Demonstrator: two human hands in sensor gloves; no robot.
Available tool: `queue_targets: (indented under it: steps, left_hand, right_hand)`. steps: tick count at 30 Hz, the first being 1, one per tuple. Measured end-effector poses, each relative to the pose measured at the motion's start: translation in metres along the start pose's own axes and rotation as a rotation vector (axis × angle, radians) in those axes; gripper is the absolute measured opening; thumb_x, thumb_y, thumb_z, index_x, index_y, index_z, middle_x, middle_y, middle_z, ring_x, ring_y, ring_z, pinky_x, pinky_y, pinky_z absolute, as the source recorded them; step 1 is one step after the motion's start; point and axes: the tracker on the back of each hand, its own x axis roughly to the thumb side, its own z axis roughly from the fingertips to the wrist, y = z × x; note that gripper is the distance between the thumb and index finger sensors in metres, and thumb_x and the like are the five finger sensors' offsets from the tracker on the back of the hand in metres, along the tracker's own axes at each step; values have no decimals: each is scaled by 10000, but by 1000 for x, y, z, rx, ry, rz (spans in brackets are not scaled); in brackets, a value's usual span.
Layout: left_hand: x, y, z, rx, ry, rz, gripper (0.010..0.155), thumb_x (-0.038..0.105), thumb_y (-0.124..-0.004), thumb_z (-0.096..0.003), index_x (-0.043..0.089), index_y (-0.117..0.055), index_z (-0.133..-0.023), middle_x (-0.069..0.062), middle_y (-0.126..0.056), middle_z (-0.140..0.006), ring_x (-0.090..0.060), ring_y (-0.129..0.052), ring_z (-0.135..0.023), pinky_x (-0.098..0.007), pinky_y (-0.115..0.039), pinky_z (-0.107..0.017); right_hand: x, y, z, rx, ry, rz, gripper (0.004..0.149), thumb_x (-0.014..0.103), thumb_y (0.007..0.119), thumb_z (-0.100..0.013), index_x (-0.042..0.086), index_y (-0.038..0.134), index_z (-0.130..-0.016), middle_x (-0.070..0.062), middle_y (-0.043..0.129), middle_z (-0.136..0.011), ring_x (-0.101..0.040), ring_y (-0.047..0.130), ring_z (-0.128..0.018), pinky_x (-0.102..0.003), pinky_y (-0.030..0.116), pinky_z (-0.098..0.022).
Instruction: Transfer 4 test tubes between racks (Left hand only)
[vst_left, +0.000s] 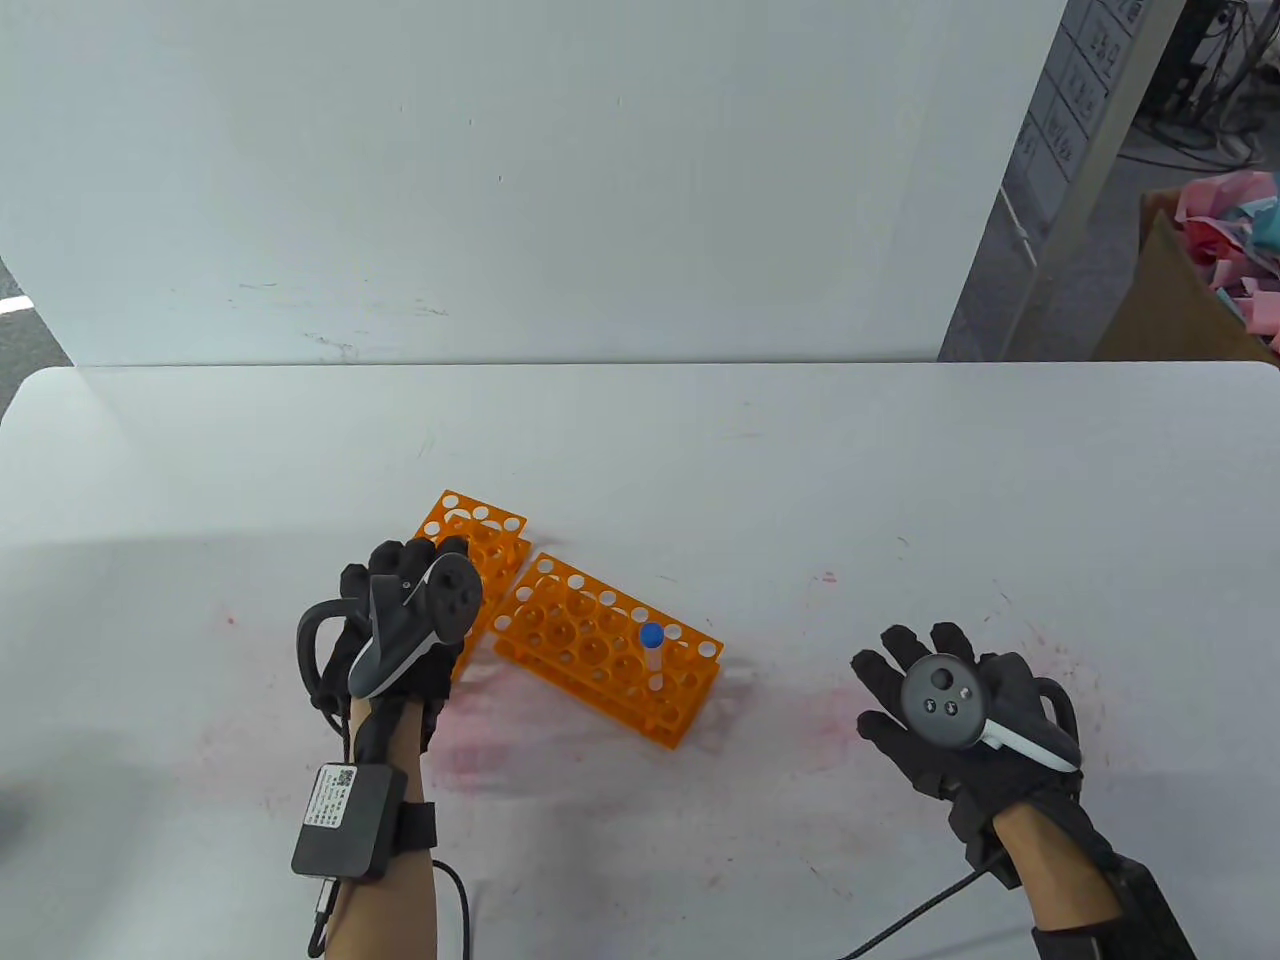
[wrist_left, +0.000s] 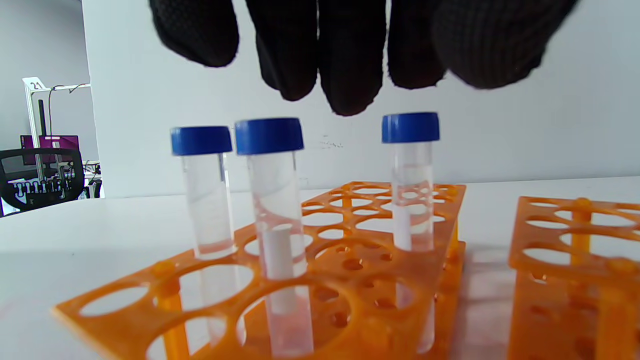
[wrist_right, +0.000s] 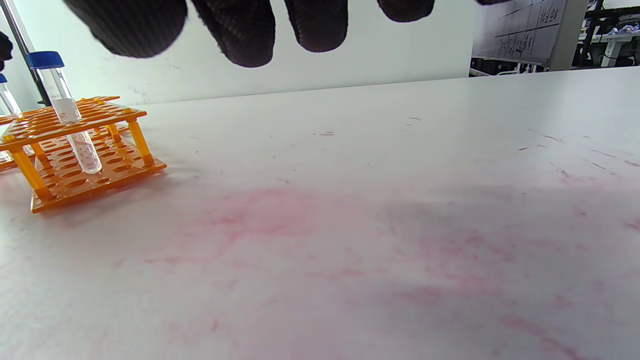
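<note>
Two orange racks stand side by side. The left rack (vst_left: 480, 535) (wrist_left: 425, 265) holds three clear blue-capped tubes (wrist_left: 201, 190) (wrist_left: 272, 200) (wrist_left: 411, 175); in the table view my left hand hides them. My left hand (vst_left: 400, 610) (wrist_left: 345, 80) hovers over this rack. Its fingertips (wrist_left: 350, 95) hang just above the caps, apart from them, holding nothing. The right rack (vst_left: 590, 625) (wrist_left: 575, 250) (wrist_right: 100, 170) holds one blue-capped tube (vst_left: 652, 655) (wrist_right: 62, 100). My right hand (vst_left: 950, 700) lies spread on the table, right of the racks, empty.
A white wall panel (vst_left: 520, 180) stands behind the table's far edge. The white tabletop (vst_left: 900, 480) has pink stains near the racks. A cardboard box (vst_left: 1190, 290) with coloured scraps sits off the table at the far right.
</note>
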Motion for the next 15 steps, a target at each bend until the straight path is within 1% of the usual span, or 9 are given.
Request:
queue_targets:
  steps: [4, 9, 15]
  left_hand:
    - [0, -7, -1, -13, 16, -21, 573, 495, -744, -484, 367, -644, -1033, 10, -760, -1103, -319, -750, -1040, -610, -661, -718]
    - [4, -17, -2, -34, 10, -42, 559, 461, -751, -489, 360, -645, -1028, 21, -787, -1079, -306, -765, -1031, -605, -664, -718]
    - [7, -22, -2, -20, 14, -70, 552, 424, -758, -491, 350, -643, -1026, 42, -812, -1051, -289, -785, -1019, -603, -658, -723]
  right_hand:
    - [-2, -3, 0, -19, 15, -11, 629, 549, 568, -541, 288, 448, -1101, -108, 341, -1212, -547, 280, -1035, -781, 336, -663]
    - [-3, -3, 1, -10, 20, -10, 629, 548, 568, -541, 288, 448, -1101, -107, 343, -1212, -548, 279, -1034, -781, 336, -663]
    - [-2, -2, 1, -4, 16, -6, 629, 548, 567, -542, 288, 446, -1102, -110, 341, -1212, -548, 281, -1034, -781, 338, -663]
